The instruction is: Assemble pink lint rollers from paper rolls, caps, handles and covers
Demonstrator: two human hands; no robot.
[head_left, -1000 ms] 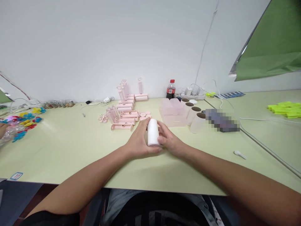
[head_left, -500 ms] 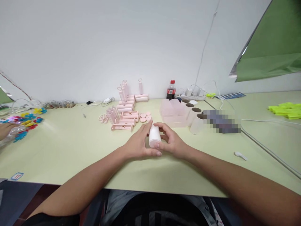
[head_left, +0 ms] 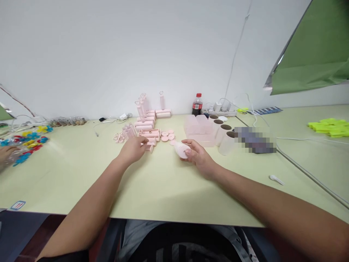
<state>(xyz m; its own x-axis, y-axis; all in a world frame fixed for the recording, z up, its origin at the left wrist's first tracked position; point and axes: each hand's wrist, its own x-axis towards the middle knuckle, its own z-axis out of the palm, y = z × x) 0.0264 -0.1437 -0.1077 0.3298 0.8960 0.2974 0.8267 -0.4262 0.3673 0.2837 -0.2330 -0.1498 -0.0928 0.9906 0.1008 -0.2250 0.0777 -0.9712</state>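
My right hand (head_left: 200, 158) is wrapped around a white sticky-paper roll (head_left: 181, 149), held tilted just above the table with its pale round end toward me. My left hand (head_left: 133, 148) is at the front of the pink parts. Its fingers are closed over a long pink roller holder (head_left: 150, 147), whose right end sticks out past them; the rest is hidden under the hand. Behind it lie more pink holders (head_left: 149, 133). Several flat pink discs (head_left: 168, 136) rest between the holders and the roll.
Upright pink handles (head_left: 140, 111) and finished rollers (head_left: 144, 124) stand behind. Pink boxes (head_left: 199, 138), open-topped paper rolls (head_left: 227, 143) and a cola bottle (head_left: 197, 104) are on the right. A white earbud (head_left: 276, 179) lies near right. Another person's hand (head_left: 7, 153) is at far left among colourful pieces.
My left hand has let go of the white roll and moved left to the pink holder. My right hand keeps the roll, now tilted and slightly farther from me.
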